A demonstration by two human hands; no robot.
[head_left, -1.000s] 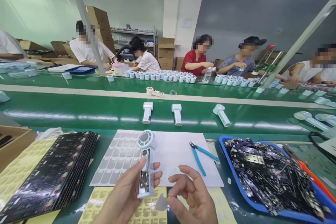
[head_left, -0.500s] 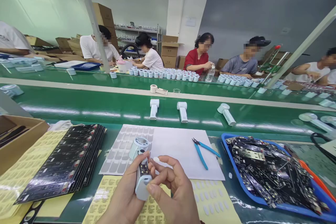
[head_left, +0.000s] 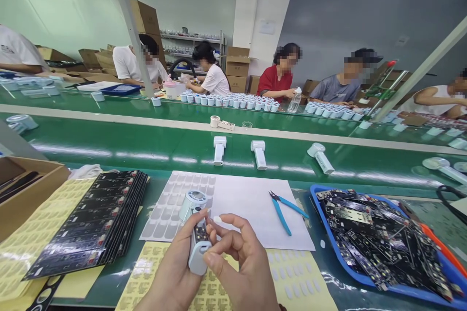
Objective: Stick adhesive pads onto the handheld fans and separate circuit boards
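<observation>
My left hand (head_left: 174, 272) is closed round the handle of a small pale blue handheld fan (head_left: 194, 223), its round head pointing away from me and a circuit board showing in its open handle. My right hand (head_left: 239, 265) is pinched against the same handle, thumb at its lower end and forefinger on top, with a small white piece (head_left: 217, 219) at one fingertip. Both hands hover above a white sheet of grey stickers (head_left: 175, 206) and a yellow sticker sheet (head_left: 288, 279).
A fanned stack of black circuit panels (head_left: 89, 223) lies at my left beside a cardboard box (head_left: 25, 189). Blue cutters (head_left: 282, 206) rest on the white sheet. A blue tray (head_left: 359, 279) of loose boards sits right. Fans (head_left: 219, 149) ride the green conveyor (head_left: 109, 148); several people work opposite.
My right hand, apart from the fan a second ago with a grey sticker, has come onto its handle. The fan has tilted away from me and dropped lower.
</observation>
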